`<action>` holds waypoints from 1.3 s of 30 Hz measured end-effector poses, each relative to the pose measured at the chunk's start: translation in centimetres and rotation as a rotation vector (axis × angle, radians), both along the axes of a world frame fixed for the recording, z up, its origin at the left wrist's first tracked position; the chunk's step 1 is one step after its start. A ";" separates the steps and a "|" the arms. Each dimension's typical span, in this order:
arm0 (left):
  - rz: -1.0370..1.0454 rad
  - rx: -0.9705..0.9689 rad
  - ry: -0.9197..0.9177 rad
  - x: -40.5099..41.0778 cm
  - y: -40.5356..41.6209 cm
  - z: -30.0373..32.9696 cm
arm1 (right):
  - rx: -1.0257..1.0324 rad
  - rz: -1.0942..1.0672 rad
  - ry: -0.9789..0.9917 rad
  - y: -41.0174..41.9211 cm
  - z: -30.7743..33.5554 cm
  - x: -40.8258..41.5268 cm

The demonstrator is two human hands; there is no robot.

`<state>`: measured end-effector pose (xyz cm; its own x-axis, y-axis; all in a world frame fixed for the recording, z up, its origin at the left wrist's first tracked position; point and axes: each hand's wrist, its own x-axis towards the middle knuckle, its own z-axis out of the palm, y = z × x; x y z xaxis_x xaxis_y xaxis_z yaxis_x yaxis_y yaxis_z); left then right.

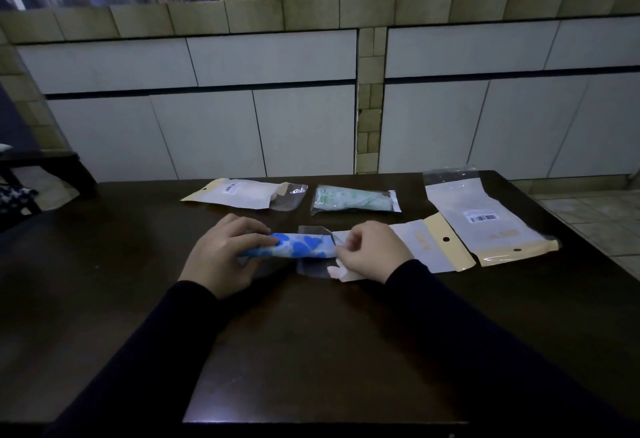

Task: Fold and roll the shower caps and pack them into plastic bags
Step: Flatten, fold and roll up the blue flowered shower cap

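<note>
A rolled shower cap [298,246], white with blue hearts, lies crosswise at the middle of the dark table [311,333]. My left hand [225,254] grips its left end. Its right end sits at the mouth of a plastic bag [415,247] with a cream header strip. My right hand [370,250] pinches the bag's open mouth by its clear flap. Behind lies a green-patterned cap packed in a clear bag [353,199].
A white bag with a barcode label [242,193] lies at the back left, and another barcoded bag [485,223] lies at the right near the table's edge. White cabinet doors [207,132] stand behind the table. A tiled floor [595,216] shows at the right.
</note>
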<state>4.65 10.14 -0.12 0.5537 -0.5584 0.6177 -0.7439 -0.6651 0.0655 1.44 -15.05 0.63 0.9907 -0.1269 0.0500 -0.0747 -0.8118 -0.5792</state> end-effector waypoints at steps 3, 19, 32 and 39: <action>-0.019 0.029 0.006 -0.1 -0.1 0.0 | -0.060 0.038 -0.057 -0.1 0.2 -0.3; 0.001 -0.040 0.225 0.0 -1.6 -1.2 | -0.066 0.363 0.022 -2.3 0.2 -0.7; 0.151 -0.032 0.501 0.1 -0.6 0.0 | -0.060 0.349 0.014 -2.5 -0.5 -0.2; 0.132 0.044 0.354 -0.2 0.0 0.1 | -0.064 0.363 0.051 -2.7 -0.4 -0.1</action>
